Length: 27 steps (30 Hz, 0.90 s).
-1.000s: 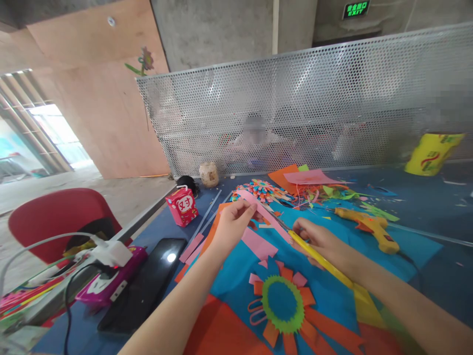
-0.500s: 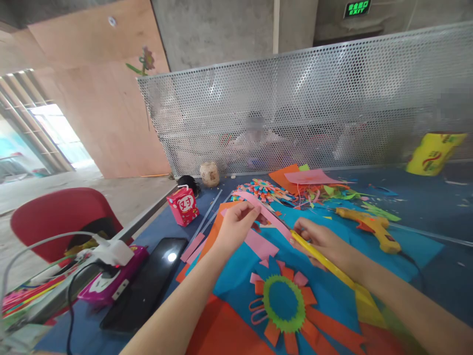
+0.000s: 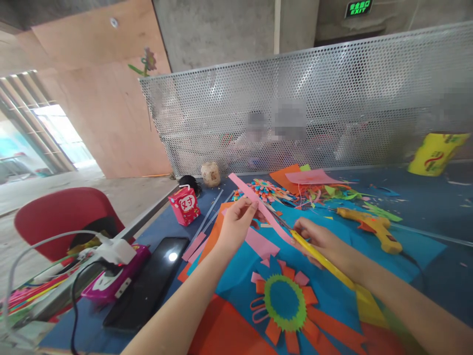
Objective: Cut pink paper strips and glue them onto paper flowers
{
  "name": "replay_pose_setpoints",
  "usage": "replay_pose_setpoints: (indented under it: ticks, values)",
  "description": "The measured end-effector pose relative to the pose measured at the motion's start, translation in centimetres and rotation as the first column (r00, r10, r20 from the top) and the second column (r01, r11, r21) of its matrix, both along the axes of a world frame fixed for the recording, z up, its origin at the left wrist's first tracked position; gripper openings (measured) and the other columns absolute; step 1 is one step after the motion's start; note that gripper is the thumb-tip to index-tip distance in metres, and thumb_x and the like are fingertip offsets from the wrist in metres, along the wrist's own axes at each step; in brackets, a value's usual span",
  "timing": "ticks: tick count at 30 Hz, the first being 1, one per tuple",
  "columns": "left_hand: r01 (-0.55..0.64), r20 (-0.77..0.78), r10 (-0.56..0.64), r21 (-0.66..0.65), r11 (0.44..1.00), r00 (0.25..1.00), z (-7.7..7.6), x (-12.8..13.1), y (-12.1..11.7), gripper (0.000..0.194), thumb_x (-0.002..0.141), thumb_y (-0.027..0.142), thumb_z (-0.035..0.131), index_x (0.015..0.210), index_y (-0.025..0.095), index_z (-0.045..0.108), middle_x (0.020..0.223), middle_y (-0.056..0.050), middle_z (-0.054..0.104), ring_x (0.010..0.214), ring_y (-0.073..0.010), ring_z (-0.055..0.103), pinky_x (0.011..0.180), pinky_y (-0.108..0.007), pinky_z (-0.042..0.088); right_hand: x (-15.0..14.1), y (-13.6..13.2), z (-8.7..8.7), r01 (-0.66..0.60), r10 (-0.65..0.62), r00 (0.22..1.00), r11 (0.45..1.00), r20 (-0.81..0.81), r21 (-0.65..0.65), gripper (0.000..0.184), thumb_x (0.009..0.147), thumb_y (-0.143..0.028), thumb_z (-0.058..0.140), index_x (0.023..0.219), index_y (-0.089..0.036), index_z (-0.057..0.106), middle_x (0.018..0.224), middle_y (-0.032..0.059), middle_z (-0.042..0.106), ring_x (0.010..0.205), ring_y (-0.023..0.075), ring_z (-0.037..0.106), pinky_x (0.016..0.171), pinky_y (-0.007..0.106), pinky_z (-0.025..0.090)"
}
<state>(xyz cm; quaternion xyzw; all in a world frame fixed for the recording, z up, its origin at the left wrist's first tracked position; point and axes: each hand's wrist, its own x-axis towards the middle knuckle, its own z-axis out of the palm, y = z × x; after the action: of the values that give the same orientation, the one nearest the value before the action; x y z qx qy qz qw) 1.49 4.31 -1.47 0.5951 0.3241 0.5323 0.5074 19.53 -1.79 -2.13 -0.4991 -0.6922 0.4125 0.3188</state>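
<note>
My left hand (image 3: 236, 224) pinches a long pink paper strip (image 3: 254, 199) that rises away from me over the table. My right hand (image 3: 320, 239) is closed around yellow-handled scissors (image 3: 325, 261), whose blades meet the strip's near end. Below both hands lies a paper flower (image 3: 284, 303) with a blue centre, green ring and orange petals on blue paper (image 3: 332, 291). Loose pink paper pieces (image 3: 260, 242) lie under the strip.
A yellow glue gun (image 3: 371, 228) lies to the right. A red drink carton (image 3: 185, 205), a black phone (image 3: 148, 286) and a pink device with a white plug (image 3: 111, 276) sit on the left. Paper scraps (image 3: 318, 190) pile before the perforated metal screen (image 3: 314, 103). A red chair (image 3: 59, 217) stands left.
The far end of the pink strip has lifted and now stands straighter up from the table. My hands have stayed nearly where they were.
</note>
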Motion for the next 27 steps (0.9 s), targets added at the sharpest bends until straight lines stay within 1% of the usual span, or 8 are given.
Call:
replay_pose_setpoints:
  ticks: [3, 15, 23, 27]
  values:
    - [0.003, -0.017, -0.003, 0.001, 1.000, 1.000, 0.04, 0.06, -0.22, 0.021, 0.075, 0.034, 0.053, 0.066, 0.016, 0.049, 0.056, 0.001, 0.057, 0.052, -0.0103, 0.055, 0.045, -0.020, 0.043, -0.04, -0.06, 0.06, -0.014, 0.013, 1.000, 1.000, -0.023, -0.016, 0.024, 0.080, -0.041, 0.046, 0.076, -0.021, 0.034, 0.063, -0.0074, 0.038, 0.041, 0.0037, 0.032, 0.039, 0.019, 0.030]
    - [-0.008, -0.053, 0.008, 0.014, 1.000, 0.999, 0.13, -0.02, -0.31, 0.021, 0.076, 0.034, 0.052, 0.066, 0.016, 0.050, 0.055, 0.001, 0.058, 0.051, -0.0097, 0.054, 0.047, -0.021, 0.043, -0.05, 0.13, -0.50, 0.033, -0.033, 0.999, 0.999, -0.011, -0.004, 0.023, 0.079, -0.037, 0.050, 0.074, -0.021, 0.033, 0.061, -0.0084, 0.037, 0.039, 0.0023, 0.027, 0.037, 0.018, 0.027]
    - [0.030, -0.091, -0.029, 0.007, 1.000, 0.995, 0.13, 0.08, -0.39, 0.023, 0.075, 0.034, 0.053, 0.062, 0.016, 0.049, 0.055, 0.000, 0.057, 0.051, -0.0099, 0.054, 0.047, -0.021, 0.044, -0.13, 0.06, -0.26, 0.000, 0.000, 0.999, 1.000, -0.043, -0.005, 0.024, 0.080, -0.038, 0.050, 0.073, -0.021, 0.034, 0.061, -0.0084, 0.035, 0.039, 0.0022, 0.029, 0.037, 0.018, 0.028]
    - [0.039, -0.092, -0.037, 0.019, 0.999, 0.995, 0.03, -0.09, -0.26, 0.023, 0.075, 0.035, 0.053, 0.063, 0.015, 0.051, 0.056, 0.000, 0.058, 0.052, -0.0102, 0.055, 0.048, -0.022, 0.044, -0.09, 0.07, -0.25, 0.026, -0.026, 0.999, 1.000, -0.023, 0.001, 0.024, 0.080, -0.040, 0.049, 0.074, -0.021, 0.035, 0.059, -0.0088, 0.035, 0.038, 0.0026, 0.029, 0.037, 0.018, 0.028]
